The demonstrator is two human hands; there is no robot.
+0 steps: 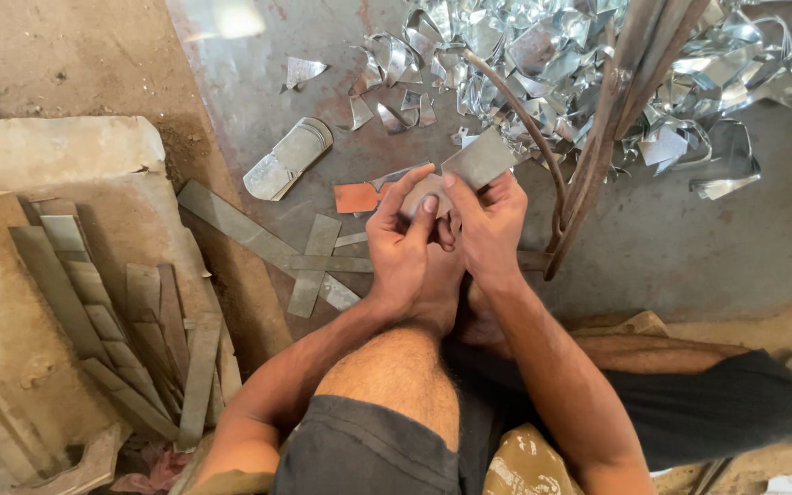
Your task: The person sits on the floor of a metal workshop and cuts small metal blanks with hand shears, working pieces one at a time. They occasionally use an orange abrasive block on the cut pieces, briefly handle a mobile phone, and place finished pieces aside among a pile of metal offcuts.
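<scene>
On my feed I see a heap of shiny curled metal offcuts filling the top right of the floor, with a pair of long rusty shear handles rising through it. Flat grey metal strips lie stacked on a pale slab at left. More strips cross on the floor beside 1 small orange piece and a rounded tin piece.
</scene>
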